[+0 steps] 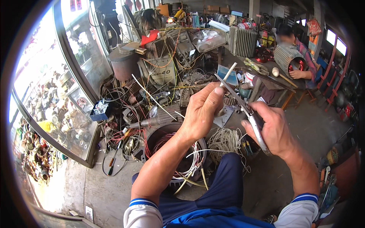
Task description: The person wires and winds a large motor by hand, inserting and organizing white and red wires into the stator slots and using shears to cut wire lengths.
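Note:
My left hand (205,104) is closed around a thin cream-coloured tube or cable (230,73), its end sticking up past my thumb. Worn metal scissors (243,103) are in my right hand (274,130), fingers through the handles. Their blades point up and left beside the cream piece; whether they touch it I cannot tell. Below my left forearm, a round dark housing (152,138) holds red and white wires (195,163). A coil of cream cable (228,144) lies by my knee. Another thin white length (154,98) slants behind my left hand.
Motor parts and tangled wire crowd the floor ahead, near a grey drum (124,62) and a small blue box (101,110). At the right, a co-worker (310,62) handles a motor housing (285,57) on a bench with a mallet (283,76). A glass door (64,125) stands left.

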Motion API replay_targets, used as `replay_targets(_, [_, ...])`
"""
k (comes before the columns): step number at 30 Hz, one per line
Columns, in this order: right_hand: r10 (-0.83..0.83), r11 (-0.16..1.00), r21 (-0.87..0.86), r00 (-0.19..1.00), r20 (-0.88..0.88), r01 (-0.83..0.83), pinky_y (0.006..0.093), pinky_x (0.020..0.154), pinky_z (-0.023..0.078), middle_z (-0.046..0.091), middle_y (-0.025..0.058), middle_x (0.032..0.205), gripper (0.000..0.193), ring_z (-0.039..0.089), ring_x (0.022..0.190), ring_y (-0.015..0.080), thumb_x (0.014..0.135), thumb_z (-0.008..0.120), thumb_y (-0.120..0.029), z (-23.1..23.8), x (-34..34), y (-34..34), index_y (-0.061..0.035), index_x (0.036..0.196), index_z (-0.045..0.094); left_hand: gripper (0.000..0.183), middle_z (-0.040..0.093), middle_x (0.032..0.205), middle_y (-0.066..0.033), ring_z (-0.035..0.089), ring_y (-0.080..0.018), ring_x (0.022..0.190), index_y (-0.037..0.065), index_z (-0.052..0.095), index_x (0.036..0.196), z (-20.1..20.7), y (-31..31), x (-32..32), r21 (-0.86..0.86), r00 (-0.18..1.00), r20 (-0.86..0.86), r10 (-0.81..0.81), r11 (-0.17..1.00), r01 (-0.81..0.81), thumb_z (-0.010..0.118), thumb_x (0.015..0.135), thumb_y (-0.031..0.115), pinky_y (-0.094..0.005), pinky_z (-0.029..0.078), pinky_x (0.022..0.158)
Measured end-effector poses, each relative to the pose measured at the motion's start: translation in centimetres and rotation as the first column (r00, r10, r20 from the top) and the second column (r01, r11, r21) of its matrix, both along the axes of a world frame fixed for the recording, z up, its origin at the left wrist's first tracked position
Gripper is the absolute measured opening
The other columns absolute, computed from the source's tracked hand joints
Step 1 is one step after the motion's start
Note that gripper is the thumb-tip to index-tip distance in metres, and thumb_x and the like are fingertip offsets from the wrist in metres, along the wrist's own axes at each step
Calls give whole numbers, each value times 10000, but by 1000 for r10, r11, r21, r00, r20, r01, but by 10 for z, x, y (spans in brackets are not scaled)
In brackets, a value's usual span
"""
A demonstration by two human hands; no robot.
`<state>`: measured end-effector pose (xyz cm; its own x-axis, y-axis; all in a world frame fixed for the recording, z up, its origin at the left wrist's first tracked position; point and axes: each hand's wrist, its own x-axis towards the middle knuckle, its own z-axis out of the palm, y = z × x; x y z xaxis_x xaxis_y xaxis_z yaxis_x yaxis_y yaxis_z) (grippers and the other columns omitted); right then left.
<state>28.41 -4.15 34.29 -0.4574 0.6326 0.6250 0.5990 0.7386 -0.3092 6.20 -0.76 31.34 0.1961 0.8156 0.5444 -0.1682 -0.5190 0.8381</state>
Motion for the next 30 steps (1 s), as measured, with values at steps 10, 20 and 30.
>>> replay_targets(10, [0,977,-214,1000,14,3,427,675,530,680,190,786,405,692,720,345,847,795,-191,13,-4,-8,14,1151,622,538,423,633,63,357,-45,538,-30,574,1425,3,-3,-2,52,999,7,-47,998,47,461,1095,380,-225,277,523])
replay_targets(20, [-38,990,-139,990,-137,19,347,569,508,645,137,673,259,629,547,211,823,806,-100,3,-7,-10,29,991,657,499,451,661,49,371,-44,547,-22,608,1376,-4,-2,-14,71,997,23,-73,995,71,477,1092,367,-221,281,510])
replay_targets(30, [-147,810,-452,876,459,373,518,746,570,722,181,922,368,716,826,397,829,753,-250,-237,51,-137,-45,1118,652,331,681,840,-15,598,-102,768,0,721,1075,-65,39,-75,-38,940,111,322,947,-320,587,1077,303,-259,475,753])
